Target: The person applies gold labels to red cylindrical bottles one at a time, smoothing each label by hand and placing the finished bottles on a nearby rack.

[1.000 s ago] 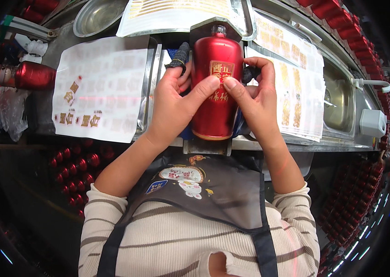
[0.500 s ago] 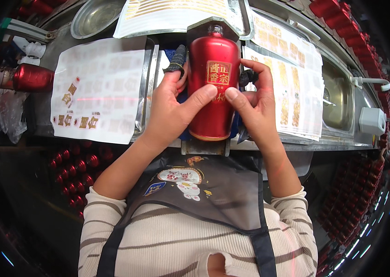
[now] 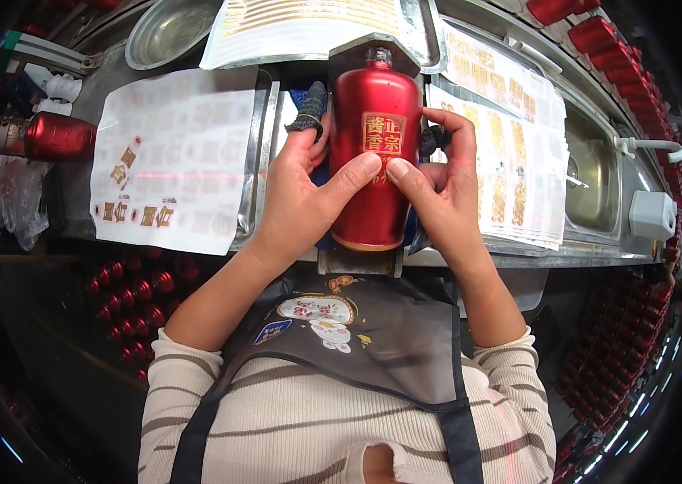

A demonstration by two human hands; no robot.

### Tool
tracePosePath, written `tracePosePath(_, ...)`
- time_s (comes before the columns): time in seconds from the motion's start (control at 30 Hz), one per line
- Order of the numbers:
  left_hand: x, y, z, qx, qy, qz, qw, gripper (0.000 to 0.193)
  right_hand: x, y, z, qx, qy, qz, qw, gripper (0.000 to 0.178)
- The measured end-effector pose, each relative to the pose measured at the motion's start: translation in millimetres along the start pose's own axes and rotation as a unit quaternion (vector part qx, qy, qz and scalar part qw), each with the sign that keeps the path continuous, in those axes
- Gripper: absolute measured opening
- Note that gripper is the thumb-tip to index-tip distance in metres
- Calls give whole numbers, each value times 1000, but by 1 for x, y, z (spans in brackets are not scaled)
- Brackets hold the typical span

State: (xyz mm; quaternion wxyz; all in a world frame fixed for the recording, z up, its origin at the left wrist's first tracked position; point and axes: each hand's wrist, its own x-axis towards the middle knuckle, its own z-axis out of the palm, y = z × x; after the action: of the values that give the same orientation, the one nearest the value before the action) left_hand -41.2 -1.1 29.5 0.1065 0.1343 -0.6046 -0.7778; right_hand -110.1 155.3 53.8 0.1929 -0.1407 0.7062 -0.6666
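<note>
A shiny red bottle (image 3: 375, 206) with a dark neck lies in front of me, its neck pointing away, over a metal holder (image 3: 357, 262). A gold-and-red square decal (image 3: 383, 135) is on its upward face. My left hand (image 3: 308, 173) grips the bottle's left side, its thumb pressing just below the decal; a dark cover sits on one finger. My right hand (image 3: 446, 181) grips the right side, thumb tip close to the other thumb, with a dark cover on a finger as well. The undersides of both hands' grip are hidden behind the bottle.
Left lies a white decal sheet (image 3: 196, 161) with a few gold pieces on it; further left is another red bottle (image 3: 58, 137). Gold decal sheets (image 3: 510, 206) lie at right beside a metal basin (image 3: 591, 189) and a white jug (image 3: 652, 214). A metal bowl (image 3: 167, 36) stands at back left.
Both thumbs have shifted slightly closer together on the bottle's face. The bottle sits a touch lower in the picture. Both hands keep their grip.
</note>
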Motion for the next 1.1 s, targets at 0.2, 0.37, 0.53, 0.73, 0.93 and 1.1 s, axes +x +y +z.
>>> tracePosePath(0.2, 0, 0, -1, -9, 0, -15, 1000, 44, 1, -2, 0, 13, -5, -7, 1000, 61)
tracePosePath(0.37, -2, 1, -1, -18, -2, -16, 1000, 47, -1, 1, 1, 20, 1, -1, 1000, 61)
tracePosePath(0.53, -2, 3, 2, -53, 2, -14, 999, 45, -1, 0, -2, -19, -8, -13, 1000, 63)
tracePosePath(0.73, -1, 4, 2, -43, -7, -26, 999, 45, -1, 1, -2, -18, -2, -12, 1000, 63)
tracePosePath(0.93, 0, -1, 2, -43, 3, -19, 999, 44, 0, 3, -1, -28, -1, -12, 1000, 60)
tracePosePath(1.1, 0, -1, 1, -44, 1, -21, 999, 45, 0, 3, 1, -7, 18, -5, 1000, 63)
